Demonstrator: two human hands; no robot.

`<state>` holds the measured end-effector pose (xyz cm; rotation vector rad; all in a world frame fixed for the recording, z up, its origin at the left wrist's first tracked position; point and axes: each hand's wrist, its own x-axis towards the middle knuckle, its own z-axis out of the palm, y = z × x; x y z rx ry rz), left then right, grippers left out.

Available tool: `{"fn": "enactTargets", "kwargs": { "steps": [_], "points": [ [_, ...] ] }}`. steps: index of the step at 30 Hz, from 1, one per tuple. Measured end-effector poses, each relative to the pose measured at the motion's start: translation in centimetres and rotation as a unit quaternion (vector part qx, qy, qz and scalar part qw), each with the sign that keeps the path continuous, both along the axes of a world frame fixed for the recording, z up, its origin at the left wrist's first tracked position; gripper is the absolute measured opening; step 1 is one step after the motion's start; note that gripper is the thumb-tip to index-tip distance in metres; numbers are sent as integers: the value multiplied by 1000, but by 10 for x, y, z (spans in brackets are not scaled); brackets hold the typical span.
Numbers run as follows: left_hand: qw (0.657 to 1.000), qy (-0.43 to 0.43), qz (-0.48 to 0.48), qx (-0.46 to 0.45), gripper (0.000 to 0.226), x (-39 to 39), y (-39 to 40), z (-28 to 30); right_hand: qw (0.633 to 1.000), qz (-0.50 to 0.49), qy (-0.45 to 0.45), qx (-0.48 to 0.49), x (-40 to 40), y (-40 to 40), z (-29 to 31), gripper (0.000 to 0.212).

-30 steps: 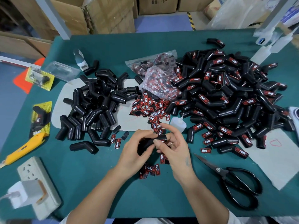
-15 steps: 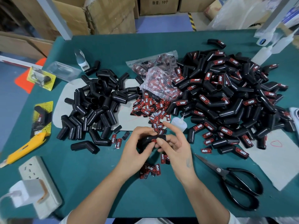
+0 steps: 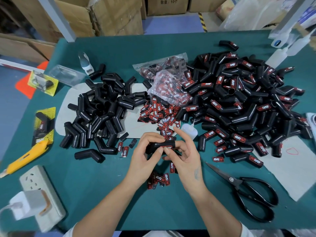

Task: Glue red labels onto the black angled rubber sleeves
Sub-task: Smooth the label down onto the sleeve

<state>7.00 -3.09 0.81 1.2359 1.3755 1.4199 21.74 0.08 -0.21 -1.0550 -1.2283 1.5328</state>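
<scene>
Near the front edge of the green tabletop (image 3: 171, 211), a black angled rubber sleeve (image 3: 158, 146) is gripped by the left hand (image 3: 145, 161) while a red label (image 3: 166, 147) is pinched onto it by the right hand (image 3: 183, 156), so skewed bonding could be caused by any slip.

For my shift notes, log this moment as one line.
step: pressing label on | left hand: holds sleeve | right hand: thumb on red label | glue bottle: on table, untouched
</scene>
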Motion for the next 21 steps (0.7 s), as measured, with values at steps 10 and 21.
{"fn": "enactTargets", "kwargs": {
  "steps": [10,21],
  "points": [
    [1000,-16,-9,8,17,1,0,-1,1000,6,12,-6,-1,2,-4,62],
    [1000,-9,1,2,14,1,-1,-2,999,14,39,-14,1,1,1,58]
  ]
}}
